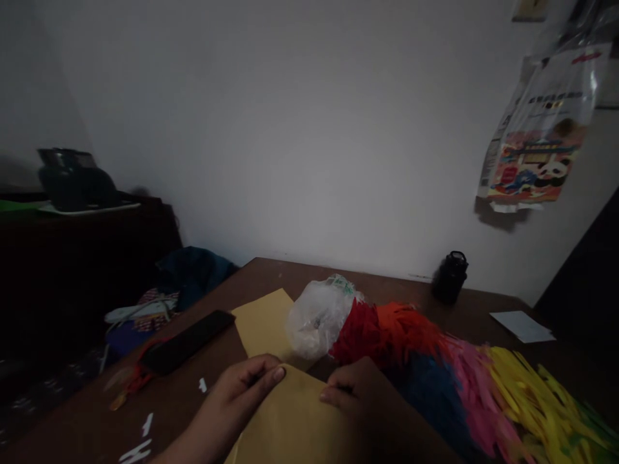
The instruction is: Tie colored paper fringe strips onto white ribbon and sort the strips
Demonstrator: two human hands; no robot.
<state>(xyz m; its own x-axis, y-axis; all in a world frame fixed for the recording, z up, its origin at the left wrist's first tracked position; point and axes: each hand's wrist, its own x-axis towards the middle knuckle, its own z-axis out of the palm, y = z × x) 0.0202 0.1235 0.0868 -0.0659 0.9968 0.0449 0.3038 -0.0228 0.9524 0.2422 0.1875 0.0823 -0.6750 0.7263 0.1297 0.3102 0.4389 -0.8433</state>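
My left hand (249, 386) pinches the upper left corner of a tan paper sheet (294, 425) between thumb and fingers. At the sheet's upper right edge, my right hand (353, 390) is closed on it too, its fingers curled. The sheet slopes toward me and its lower part runs out of view. Just beyond it, a second tan sheet (264, 319) lies on the brown table (193, 348). A crumpled clear plastic bag (319, 316) rests partly over that second sheet.
Bunches of red (360, 332), orange, blue, pink and yellow fringed strips (536, 393) spread to the right. White cut-out pieces (147, 424) and a long black object (188, 341) lie left. A black container (451, 277) and white paper (522, 326) are at the back right.
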